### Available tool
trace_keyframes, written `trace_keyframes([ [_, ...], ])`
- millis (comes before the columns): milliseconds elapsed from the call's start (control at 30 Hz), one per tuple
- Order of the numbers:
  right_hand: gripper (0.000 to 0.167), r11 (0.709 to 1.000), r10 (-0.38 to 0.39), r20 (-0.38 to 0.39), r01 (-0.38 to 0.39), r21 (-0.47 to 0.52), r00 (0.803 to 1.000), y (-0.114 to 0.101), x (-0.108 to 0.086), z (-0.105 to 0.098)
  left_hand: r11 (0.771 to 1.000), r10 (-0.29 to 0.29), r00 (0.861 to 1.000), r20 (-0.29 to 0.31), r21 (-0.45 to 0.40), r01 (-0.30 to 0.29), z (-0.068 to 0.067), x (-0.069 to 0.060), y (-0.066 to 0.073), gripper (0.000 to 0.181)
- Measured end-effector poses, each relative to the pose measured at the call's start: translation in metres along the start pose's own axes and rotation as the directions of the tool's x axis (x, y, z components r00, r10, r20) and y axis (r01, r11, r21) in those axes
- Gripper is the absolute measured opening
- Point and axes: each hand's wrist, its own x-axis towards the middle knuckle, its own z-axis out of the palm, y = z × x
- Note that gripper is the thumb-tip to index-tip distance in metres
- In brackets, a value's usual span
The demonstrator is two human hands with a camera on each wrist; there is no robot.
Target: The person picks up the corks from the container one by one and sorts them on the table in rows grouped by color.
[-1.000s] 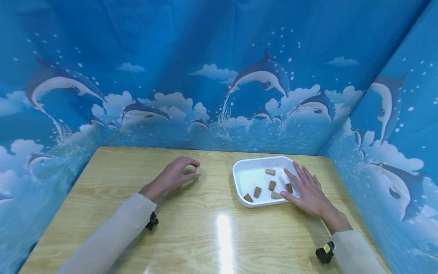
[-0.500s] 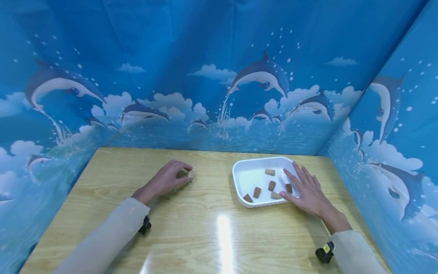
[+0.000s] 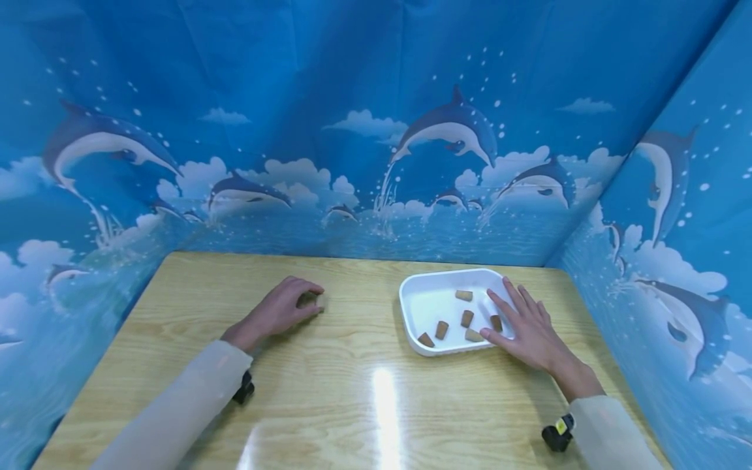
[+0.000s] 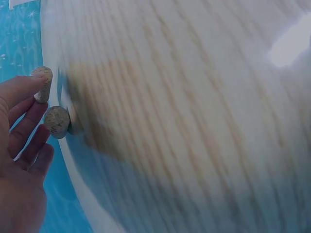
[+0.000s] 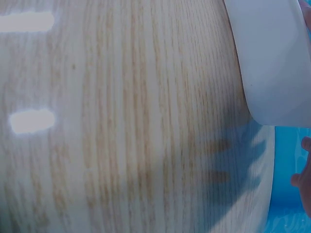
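The left hand (image 3: 282, 307) pinches a cork-like piece (image 4: 45, 87) between thumb and index finger, at or just above the wooden table (image 3: 352, 372), well to the left of the white tray (image 3: 429, 303). The step in hand is judged to be positioning this piece at the table. A second piece (image 4: 57, 122) is just beside the fingers in the left wrist view; whether it touches them cannot be told. The next move presumably calls for a steady pinch and controlled alignment, without knocking the second piece. The right hand (image 3: 531, 336) is spread at the right end of the tray, fingers and thumb apart, gripping no piece; its exact contact with the rim cannot be confirmed. The tray sits upright on the table and contains six visible pieces, lying apart: a far pale piece (image 3: 464, 295), a near pale piece (image 3: 472, 335) beside the right thumb, and four brown pieces (image 3: 467, 318). Any pieces beneath the right hand are hidden.
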Motion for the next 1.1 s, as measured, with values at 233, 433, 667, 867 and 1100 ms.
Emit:
trace_keyframes([
  [233,0.093,1.000,-0.001,-0.001,0.001,-0.002,1.000,0.0006,-0.0006,0.0006,1.000,0.007,1.000,0.000,0.015,-0.007,0.0036,-0.0026,-0.0034,0.042],
  [433,0.093,1.000,0.002,0.001,-0.002,0.001,1.000,0.0009,-0.0009,0.0004,1.000,-0.004,1.000,0.018,0.014,0.003,0.0034,-0.0030,-0.0040,0.041],
  [667,0.093,1.000,0.006,0.002,-0.006,-0.001,1.000,0.0020,-0.0006,0.0013,1.000,-0.009,1.000,0.029,-0.028,0.010,0.0031,-0.0027,-0.0060,0.043],
  [867,0.093,1.000,0.004,-0.002,-0.004,-0.002,1.000,0.0017,-0.0004,0.0017,0.999,-0.002,1.000,0.031,-0.032,0.003,0.0042,-0.0033,-0.0083,0.045],
  [1100,0.093,1.000,0.003,0.005,-0.003,0.001,1.000,0.0016,-0.0006,0.0009,0.999,-0.009,0.999,0.040,-0.040,0.010,0.0040,-0.0045,-0.0072,0.047],
])
